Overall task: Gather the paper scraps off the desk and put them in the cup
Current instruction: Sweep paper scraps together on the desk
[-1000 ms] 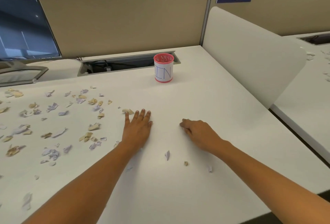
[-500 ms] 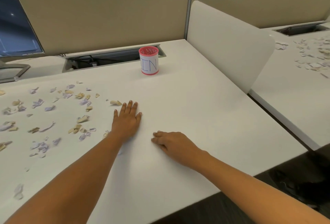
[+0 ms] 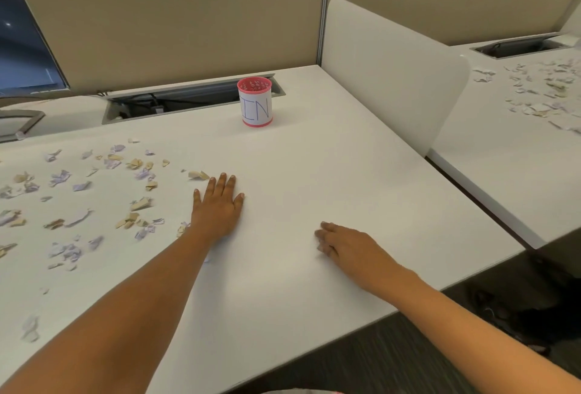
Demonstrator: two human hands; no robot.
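Looks like gathering's barely started: left hand [image 3: 218,208] lies flat with fingers spread, empty, paper scraps [image 3: 94,198] scattered just left of them. Right hand [image 3: 344,244] fingers curled, contents hidden. Pink cup [image 3: 255,101] sits well beyond the fingertips; next, sweep scraps together.

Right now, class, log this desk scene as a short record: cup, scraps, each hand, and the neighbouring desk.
cup: red, upright, white label reading IN, at desk's back
paper scraps: scattered left of the left hand
left hand: flat on desk, fingers spread
right hand: fingers curled on desk; contents unclear
neighbouring desk: more scraps
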